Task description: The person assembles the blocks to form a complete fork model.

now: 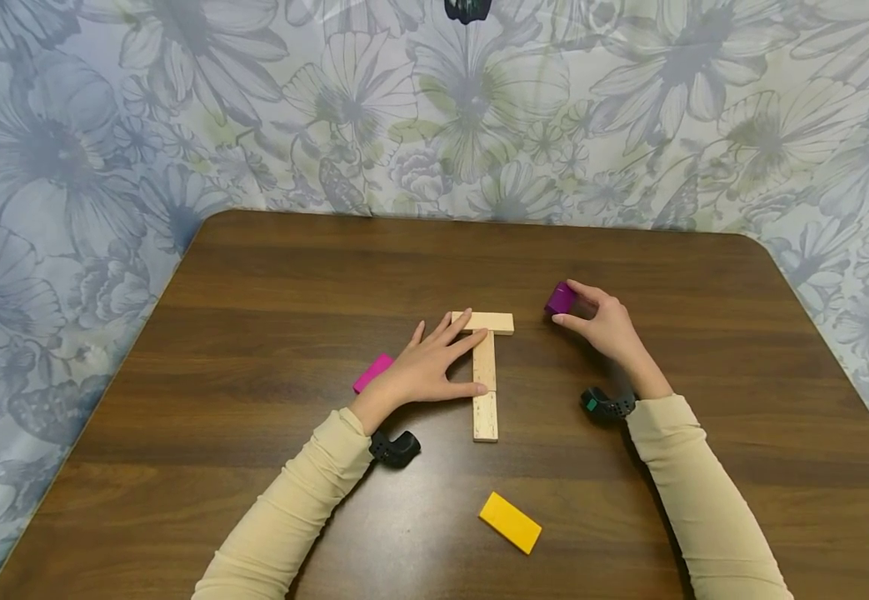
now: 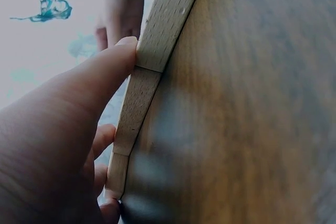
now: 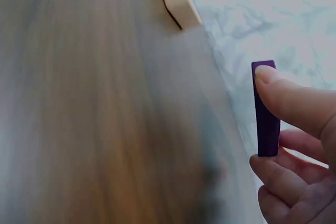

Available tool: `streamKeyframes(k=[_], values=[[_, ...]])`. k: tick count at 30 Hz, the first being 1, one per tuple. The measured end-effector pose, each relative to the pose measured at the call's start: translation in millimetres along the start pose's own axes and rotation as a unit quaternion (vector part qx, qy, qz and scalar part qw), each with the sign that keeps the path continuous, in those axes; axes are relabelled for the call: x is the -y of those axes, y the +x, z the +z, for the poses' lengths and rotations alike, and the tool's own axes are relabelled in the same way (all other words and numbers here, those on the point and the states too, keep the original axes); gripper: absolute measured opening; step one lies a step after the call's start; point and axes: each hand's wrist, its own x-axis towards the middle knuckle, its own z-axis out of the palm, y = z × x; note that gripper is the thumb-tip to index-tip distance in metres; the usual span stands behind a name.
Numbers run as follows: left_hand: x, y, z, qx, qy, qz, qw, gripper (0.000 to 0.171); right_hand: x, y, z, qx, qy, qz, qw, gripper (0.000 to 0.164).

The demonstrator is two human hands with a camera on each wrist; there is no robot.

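Observation:
Three plain wooden blocks form a T on the table: a crossbar block [image 1: 497,323], an upper stem block [image 1: 484,364] and a lower stem block [image 1: 486,418]. My left hand [image 1: 421,372] spreads over their left side, fingertips on the crossbar and upper stem. In the left wrist view its thumb [image 2: 118,59] touches the side of the stem near the joint between blocks. To the right of the T, my right hand [image 1: 611,332] pinches a purple block [image 1: 560,298] between thumb and fingers. The right wrist view shows that purple block [image 3: 267,114] edge-on, thumb near one end.
A pink block [image 1: 371,374] lies left of the T, partly behind the left hand. Nearer the front is a yellow block [image 1: 510,523] on the brown wooden table [image 1: 217,400]. Flower-patterned cloth [image 1: 359,108] hangs behind the table. Each wrist wears a black device.

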Motion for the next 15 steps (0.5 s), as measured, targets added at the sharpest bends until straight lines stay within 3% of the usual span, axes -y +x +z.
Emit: streamKeyframes(k=[8,15], values=[[1.0,0.4,-0.2,0.001,-0.002,-0.002,1.0,0.083,14,25,28,-0.001,-0.027,-0.007,1.0,0.066],[0.8,0.6,-0.6,0.005,-0.001,-0.002,1.0,0.083,22,36,40,-0.007,-0.096,-0.014,0.995,0.067]])
